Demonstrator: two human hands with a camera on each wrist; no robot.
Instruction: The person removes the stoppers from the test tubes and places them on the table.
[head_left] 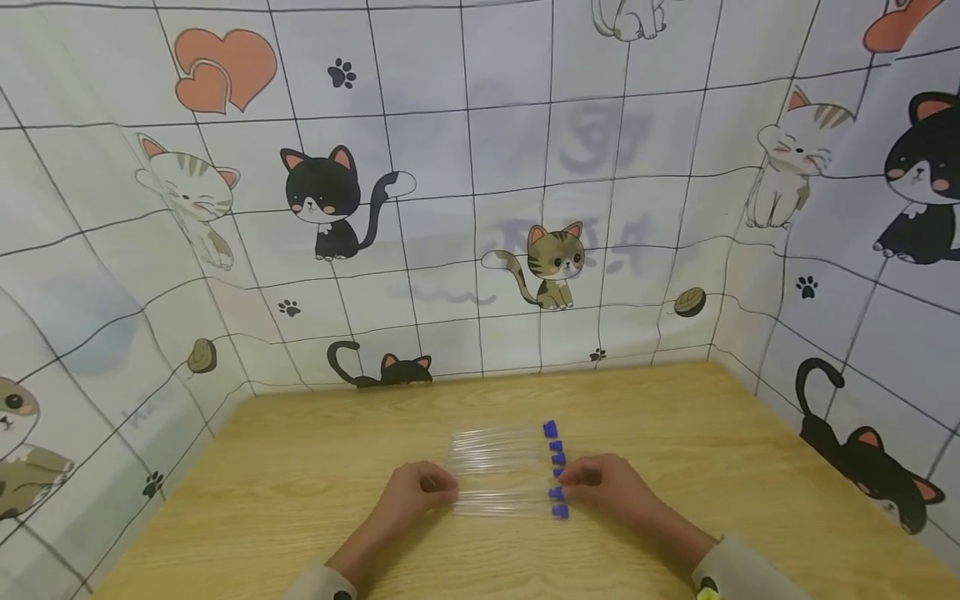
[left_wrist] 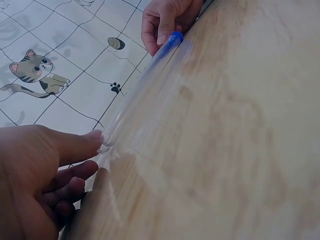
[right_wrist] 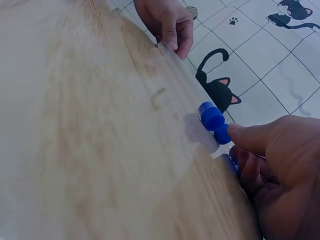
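Several clear test tubes (head_left: 495,454) with blue caps (head_left: 551,429) lie side by side on the wooden table, caps to the right. A small gap parts the far group from the near one. My left hand (head_left: 412,493) pinches the rounded clear end of a test tube (left_wrist: 107,139) between thumb and fingers. At the other end, my right hand (head_left: 613,490) has its thumb and fingers on a blue cap (right_wrist: 222,134), next to another cap (right_wrist: 211,116). The tubes' transparent bodies partly blend into the wood, so their edges are faint.
The light wooden table (head_left: 300,467) runs back to a hanging cloth (head_left: 427,250) printed with cats and a grid. The cloth also closes off the left and right sides. Bare wood shows on both sides of the tubes.
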